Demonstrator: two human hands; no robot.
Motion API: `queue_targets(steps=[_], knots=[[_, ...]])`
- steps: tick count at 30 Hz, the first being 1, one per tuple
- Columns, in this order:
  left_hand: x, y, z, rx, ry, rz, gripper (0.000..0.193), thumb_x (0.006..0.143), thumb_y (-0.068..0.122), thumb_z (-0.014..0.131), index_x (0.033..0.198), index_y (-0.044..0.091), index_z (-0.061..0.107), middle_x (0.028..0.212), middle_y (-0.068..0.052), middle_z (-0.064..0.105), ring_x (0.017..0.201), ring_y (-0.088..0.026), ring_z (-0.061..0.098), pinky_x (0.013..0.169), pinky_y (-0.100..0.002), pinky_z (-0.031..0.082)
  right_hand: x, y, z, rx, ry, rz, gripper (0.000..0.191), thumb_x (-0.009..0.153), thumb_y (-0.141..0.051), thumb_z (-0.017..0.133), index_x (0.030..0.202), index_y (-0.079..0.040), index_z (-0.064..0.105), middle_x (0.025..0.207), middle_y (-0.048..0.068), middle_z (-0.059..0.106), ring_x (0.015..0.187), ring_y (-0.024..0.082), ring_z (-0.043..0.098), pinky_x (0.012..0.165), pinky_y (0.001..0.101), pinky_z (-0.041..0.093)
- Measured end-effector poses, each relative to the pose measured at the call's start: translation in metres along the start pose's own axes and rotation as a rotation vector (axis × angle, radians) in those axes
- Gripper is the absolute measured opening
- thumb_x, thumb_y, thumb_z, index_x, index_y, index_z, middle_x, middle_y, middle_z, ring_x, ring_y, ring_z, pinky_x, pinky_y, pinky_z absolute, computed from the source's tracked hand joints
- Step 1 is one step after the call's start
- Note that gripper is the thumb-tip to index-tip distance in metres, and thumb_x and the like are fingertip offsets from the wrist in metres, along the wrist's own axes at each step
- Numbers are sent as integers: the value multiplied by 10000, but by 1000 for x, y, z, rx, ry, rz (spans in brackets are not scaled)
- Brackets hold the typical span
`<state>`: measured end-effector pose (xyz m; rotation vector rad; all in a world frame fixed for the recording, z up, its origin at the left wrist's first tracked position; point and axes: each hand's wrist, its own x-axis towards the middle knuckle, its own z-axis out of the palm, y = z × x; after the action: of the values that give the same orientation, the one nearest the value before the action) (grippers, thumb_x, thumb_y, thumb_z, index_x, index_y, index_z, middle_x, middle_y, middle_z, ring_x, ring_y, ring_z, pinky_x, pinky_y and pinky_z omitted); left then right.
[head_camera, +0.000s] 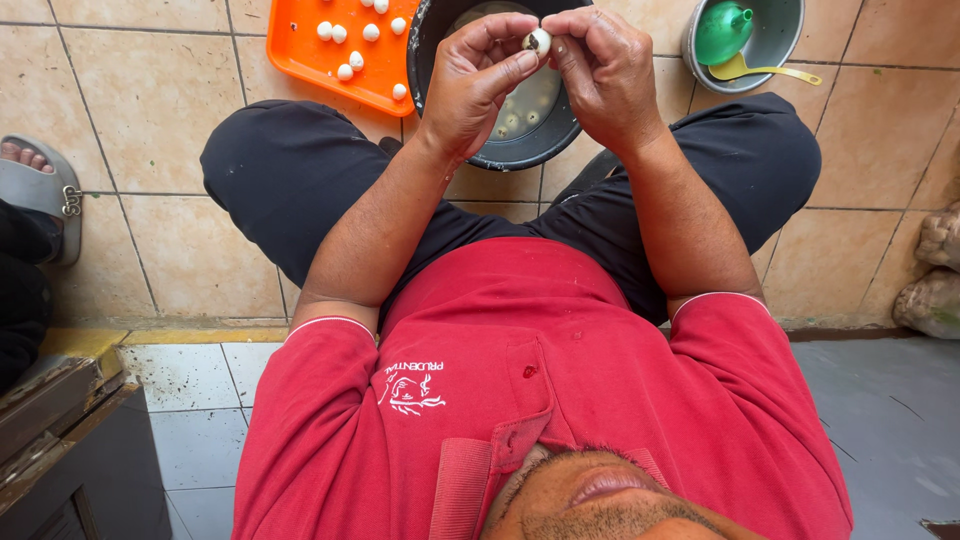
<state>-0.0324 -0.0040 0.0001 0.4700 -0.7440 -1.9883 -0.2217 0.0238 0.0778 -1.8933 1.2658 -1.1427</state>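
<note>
Item: small egg (540, 40), partly peeled, white showing with a patch of speckled shell clinging on one side. It is being held directly above the black bucket (440, 60), pinched between both hands.

Left hand (475, 85): fingers are closing round the egg from the left, thumb and forefinger clamped on it.

Right hand (605, 70): fingertips are pressing on the egg from the right and seem to be picking at the shell.

Black bucket: sitting on the tiled floor (150, 110) between the person's knees, holding water with more small eggs (520, 115) lying at the bottom; whether those are peeled cannot be told.

Orange tray (300, 45): lying just left of the bucket, carrying roughly nine white peeled eggs (345, 40).

Green bowl (775, 40): standing well right of the bucket, holding a green funnel (722, 32) and a yellow spoon (755, 70).

Progress, as judged: a small batch is lying finished on the tray, one egg is in hand half done, and a good number appear to be waiting in the bucket.
</note>
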Motion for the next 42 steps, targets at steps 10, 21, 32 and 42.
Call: queue_targets(steps=[10,21,32,42], knots=[[1,-6,5,-55,15,-24,229,1090,-6,620,1315,-11,660,1253,-124,703,1184,-190,692,1084,-361,595,-6,8,2,85,46,159,79,1124,59,628,1172,3,601,978,57,676,842,88,654,730,257,526],[3,3,1,51,40,-108,301,1091,49,624,1389,11,605,1261,-103,707,1142,-172,692,1018,-323,596,-12,17,2,307,-40,194,121,1143,76,573,1240,8,550,1042,52,647,891,83,652,786,221,540],[5,17,-2,-221,92,35,217,1057,3,672,1268,9,618,1221,-95,674,1162,-206,694,1068,-336,577,-2,4,-3,-146,-87,-46,161,1031,91,638,1149,-15,667,1235,154,618,871,166,621,784,283,532],[1,-2,5,-166,79,-35,183,1063,44,662,1244,28,646,1154,-64,692,1049,-156,685,961,-313,590,1,3,2,-25,-15,-20,191,1057,23,803,1215,-1,698,1149,121,687,937,170,705,795,298,594]])
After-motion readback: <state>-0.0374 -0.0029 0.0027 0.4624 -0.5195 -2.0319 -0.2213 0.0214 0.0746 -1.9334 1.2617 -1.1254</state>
